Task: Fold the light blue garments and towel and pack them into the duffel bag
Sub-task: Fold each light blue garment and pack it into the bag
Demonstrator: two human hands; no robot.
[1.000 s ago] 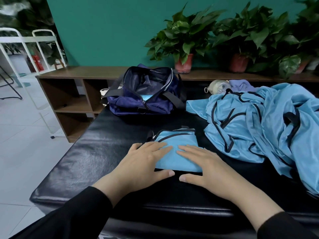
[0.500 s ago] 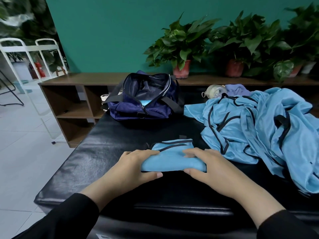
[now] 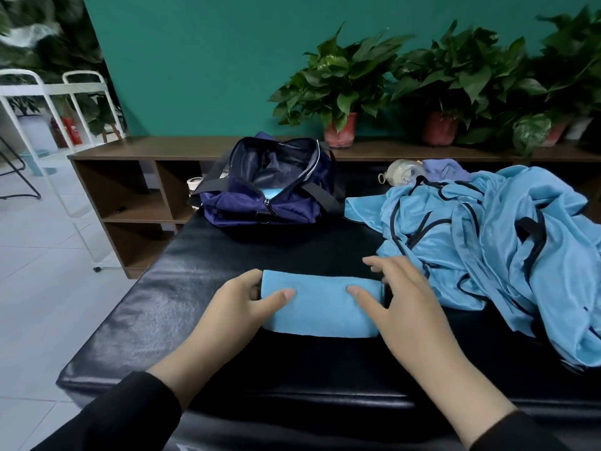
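Note:
A folded light blue garment [image 3: 320, 304] lies on the black padded table [image 3: 182, 288] in front of me. My left hand [image 3: 237, 307] grips its left end, thumb on top and fingers curled round the edge. My right hand [image 3: 403, 297] rests at its right end, thumb pressing on top and fingers stretched past the far corner. The navy duffel bag [image 3: 286, 209] stands unzipped at the table's far side, with a light blue piece [image 3: 270, 192] showing inside. A loose heap of light blue garments with black trim [image 3: 494, 242] covers the right of the table.
A clear plastic mask-like object [image 3: 403, 172] and a purple cloth [image 3: 445, 167] lie behind the heap. A brown wooden shelf unit [image 3: 130, 190] with potted plants [image 3: 341, 92] runs along the green wall. A white metal rack [image 3: 48, 92] stands on the tiled floor at left.
Both hands went from lying flat on the folded piece to lifting its near edge and turning it over away from me. It now shows a plain side, wider and lower.

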